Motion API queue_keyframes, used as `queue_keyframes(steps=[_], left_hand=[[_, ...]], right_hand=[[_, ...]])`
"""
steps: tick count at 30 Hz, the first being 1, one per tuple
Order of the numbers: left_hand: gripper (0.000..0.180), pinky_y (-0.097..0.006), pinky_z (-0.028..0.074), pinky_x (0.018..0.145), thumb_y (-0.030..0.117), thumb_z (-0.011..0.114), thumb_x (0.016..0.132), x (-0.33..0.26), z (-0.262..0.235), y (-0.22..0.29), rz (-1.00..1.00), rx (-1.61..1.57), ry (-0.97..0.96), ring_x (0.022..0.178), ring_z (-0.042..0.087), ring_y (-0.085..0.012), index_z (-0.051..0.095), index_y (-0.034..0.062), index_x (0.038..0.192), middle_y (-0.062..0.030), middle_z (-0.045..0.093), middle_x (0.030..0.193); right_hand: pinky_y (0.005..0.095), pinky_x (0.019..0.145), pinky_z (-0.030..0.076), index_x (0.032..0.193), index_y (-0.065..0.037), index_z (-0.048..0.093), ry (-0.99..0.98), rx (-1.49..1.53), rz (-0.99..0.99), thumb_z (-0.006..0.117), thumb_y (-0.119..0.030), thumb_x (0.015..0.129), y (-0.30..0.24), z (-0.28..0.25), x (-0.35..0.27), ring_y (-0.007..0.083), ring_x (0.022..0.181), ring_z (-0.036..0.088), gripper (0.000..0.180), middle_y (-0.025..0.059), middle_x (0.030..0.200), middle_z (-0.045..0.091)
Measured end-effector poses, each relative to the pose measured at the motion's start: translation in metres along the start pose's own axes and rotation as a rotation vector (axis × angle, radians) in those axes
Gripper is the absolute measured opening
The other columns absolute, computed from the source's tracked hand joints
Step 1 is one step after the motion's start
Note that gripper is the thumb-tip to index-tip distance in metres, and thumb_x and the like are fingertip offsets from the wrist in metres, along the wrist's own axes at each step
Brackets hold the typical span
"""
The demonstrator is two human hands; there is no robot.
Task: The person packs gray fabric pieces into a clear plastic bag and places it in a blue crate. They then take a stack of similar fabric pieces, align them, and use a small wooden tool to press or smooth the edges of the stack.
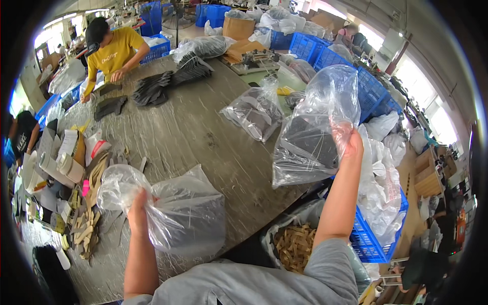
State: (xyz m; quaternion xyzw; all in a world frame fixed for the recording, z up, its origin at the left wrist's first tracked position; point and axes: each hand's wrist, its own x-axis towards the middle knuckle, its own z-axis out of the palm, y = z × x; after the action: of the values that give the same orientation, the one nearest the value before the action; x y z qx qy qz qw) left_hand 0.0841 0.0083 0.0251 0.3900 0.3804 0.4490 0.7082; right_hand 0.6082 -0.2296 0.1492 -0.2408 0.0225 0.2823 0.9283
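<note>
My left hand [139, 207] is closed round the gathered neck of a clear plastic bag [188, 213] over the near part of the table. Dark grey contents show dimly through its film. On the right, my raised right hand [348, 142] grips the neck of another clear plastic bag [307, 147], which hangs by the table's right edge with dark flat pieces inside. The loose top of that bag puffs up above my fingers. A third clear bag [254, 112] with grey pieces lies on the table just left of it.
Stacks of dark pieces [152, 87] lie on the far table [178, 137], near a co-worker in a yellow top [118, 51]. Cut scraps [85, 231] and rolls [70, 166] crowd the left. A bin of tan strips [295, 246] and a blue crate [373, 241] stand at right.
</note>
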Motion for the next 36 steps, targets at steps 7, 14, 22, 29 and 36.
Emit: queue_keyframes(steps=[7, 14, 22, 29, 36], left_hand=[[0.019, -0.03, 0.048, 0.062, 0.025, 0.06, 0.091, 0.006, -0.008, -0.009, 0.078, -0.041, 0.039, 0.067, 0.059, -0.0166, 0.061, 0.0058, 0.089, -0.0055, 0.061, 0.077], [0.037, -0.039, 0.053, 0.074, 0.028, 0.062, 0.089, -0.016, -0.017, 0.008, 0.017, -0.201, 0.026, 0.083, 0.064, -0.0235, 0.056, 0.0031, 0.116, -0.0107, 0.064, 0.098], [0.068, -0.043, 0.052, 0.086, 0.026, 0.077, 0.075, -0.063, -0.024, 0.079, 0.138, -0.388, -0.351, 0.103, 0.061, -0.0288, 0.046, 0.0007, 0.131, -0.0143, 0.062, 0.114], [0.076, -0.037, 0.048, 0.093, 0.015, 0.083, 0.07, -0.029, 0.012, 0.023, 0.133, 0.34, -0.655, 0.109, 0.057, -0.0217, 0.044, -0.0008, 0.134, -0.0116, 0.058, 0.122], [0.048, -0.034, 0.051, 0.088, 0.009, 0.079, 0.075, -0.016, 0.029, 0.015, 0.331, 0.022, -0.652, 0.1, 0.062, -0.019, 0.062, -0.0006, 0.119, -0.0072, 0.065, 0.114]], right_hand=[[0.0606, 0.105, 0.04, 0.114, 0.006, 0.05, -0.099, 0.091, 0.148, 0.036, 0.0, 0.093, 0.034, 0.011, -0.029, 0.0264, 0.081, 0.055, 0.026, 0.0163, 0.094, 0.048], [0.0605, 0.108, 0.036, 0.099, 0.008, 0.049, -0.023, 0.617, 0.4, 0.033, 0.009, 0.085, 0.086, 0.019, -0.053, 0.0136, 0.055, 0.039, 0.022, -0.0008, 0.06, 0.027], [0.0538, 0.088, 0.052, 0.11, -0.005, 0.051, -0.249, -0.628, -0.028, 0.05, 0.001, 0.084, 0.204, -0.022, -0.141, 0.0238, 0.088, 0.062, 0.028, 0.0188, 0.116, 0.061], [0.0268, 0.07, 0.049, 0.108, -0.007, 0.052, -0.889, -1.018, -0.091, 0.047, -0.001, 0.089, 0.264, -0.006, -0.199, 0.0092, 0.078, 0.056, 0.02, 0.0139, 0.113, 0.064], [0.0297, 0.081, 0.045, 0.115, 0.0, 0.048, -0.931, -0.878, -0.465, 0.069, -0.004, 0.082, 0.273, 0.003, -0.224, 0.0111, 0.084, 0.053, 0.039, 0.0058, 0.097, 0.058]])
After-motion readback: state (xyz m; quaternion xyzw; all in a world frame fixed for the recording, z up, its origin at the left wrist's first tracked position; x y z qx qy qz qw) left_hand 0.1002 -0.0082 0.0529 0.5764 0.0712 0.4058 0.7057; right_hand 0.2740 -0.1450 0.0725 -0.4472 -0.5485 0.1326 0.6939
